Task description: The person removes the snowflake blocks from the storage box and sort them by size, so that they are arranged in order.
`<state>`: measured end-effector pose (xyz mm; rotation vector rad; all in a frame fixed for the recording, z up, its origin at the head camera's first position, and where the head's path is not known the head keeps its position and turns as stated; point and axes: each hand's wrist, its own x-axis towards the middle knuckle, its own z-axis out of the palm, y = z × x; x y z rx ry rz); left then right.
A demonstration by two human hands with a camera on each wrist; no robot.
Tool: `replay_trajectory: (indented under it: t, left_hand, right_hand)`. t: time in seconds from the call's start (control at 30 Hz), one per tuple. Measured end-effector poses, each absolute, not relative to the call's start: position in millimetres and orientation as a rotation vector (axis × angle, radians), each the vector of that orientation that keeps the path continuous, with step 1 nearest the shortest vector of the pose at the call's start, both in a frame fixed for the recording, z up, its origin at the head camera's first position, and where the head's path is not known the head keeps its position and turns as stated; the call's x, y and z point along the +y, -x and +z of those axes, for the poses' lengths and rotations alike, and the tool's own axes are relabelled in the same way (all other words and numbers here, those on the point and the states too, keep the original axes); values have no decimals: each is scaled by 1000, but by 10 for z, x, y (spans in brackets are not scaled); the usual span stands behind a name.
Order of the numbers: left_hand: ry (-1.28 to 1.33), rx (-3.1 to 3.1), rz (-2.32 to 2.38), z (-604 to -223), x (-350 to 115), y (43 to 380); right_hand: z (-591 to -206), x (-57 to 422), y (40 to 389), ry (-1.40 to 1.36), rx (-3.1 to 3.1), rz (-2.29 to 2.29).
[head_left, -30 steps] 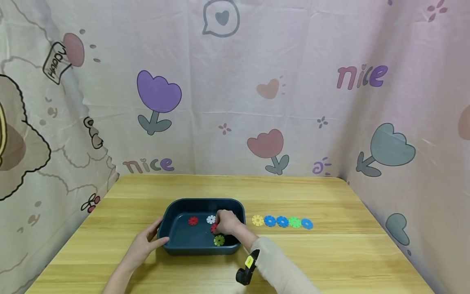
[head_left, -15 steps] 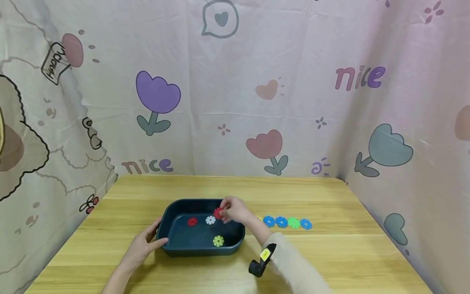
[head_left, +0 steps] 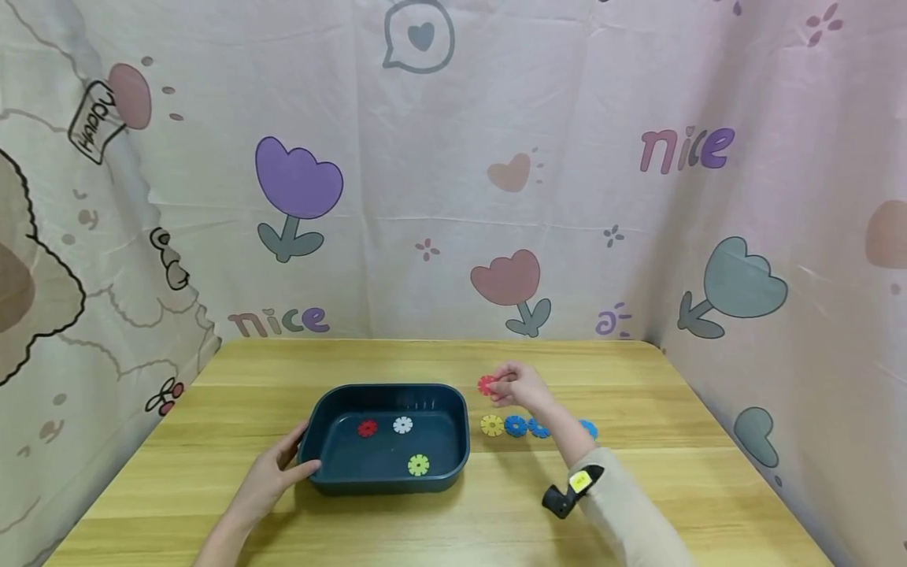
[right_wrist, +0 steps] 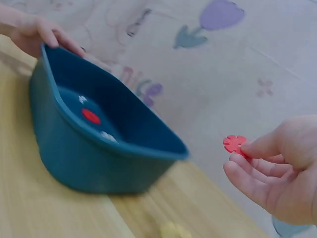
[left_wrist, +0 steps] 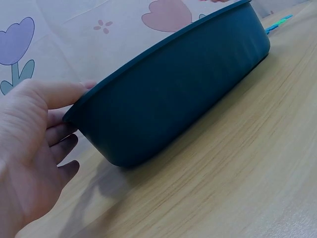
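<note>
My right hand (head_left: 523, 389) pinches a red notched plastic disc (head_left: 485, 385) between thumb and fingers, raised behind the left end of a row of similar discs. At the left of a dark blue-green plastic bin (head_left: 383, 486), my left hand (head_left: 264, 479) grips the rim, thumb over the edge and fingers against the outer side. Inside the bin lie a red disc (head_left: 367, 428), a white disc (head_left: 402, 425) and a yellow-green disc (head_left: 419, 465). The right wrist view shows the pinched disc (right_wrist: 234, 144) well apart from the bin.
To the right of the bin runs the row, with a yellow disc (head_left: 492, 426), a blue disc (head_left: 515, 426) and more beyond it. My right forearm hides part of this row. A patterned curtain (head_left: 425, 197) hangs behind the wooden table (head_left: 397, 362).
My right hand has picked the red disc up from the bin, lifted it over the right rim and carried it right. The left hand has kept its grip on the bin.
</note>
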<state>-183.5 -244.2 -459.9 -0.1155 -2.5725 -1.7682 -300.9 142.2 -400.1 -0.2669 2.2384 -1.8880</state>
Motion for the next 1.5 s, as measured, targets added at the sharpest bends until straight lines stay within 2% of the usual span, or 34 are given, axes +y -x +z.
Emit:
replay_trajectory:
  t: [0.37, 0.83, 1.5]
  left_hand:
    - [139, -2521, -1803, -4592, -2421, 1837]
    - [133, -2548, -1797, -4572, -2428, 1825]
    - [142, -2539, -1799, -4590, -2424, 1827]
  right_hand:
    - [-4106, 2185, 3011, 25, 2230, -1993]
    - [-4321, 2972, 2851, -168, 2397, -1903]
    - [-4702, 3308, 2834, -351, 2651, -1578]
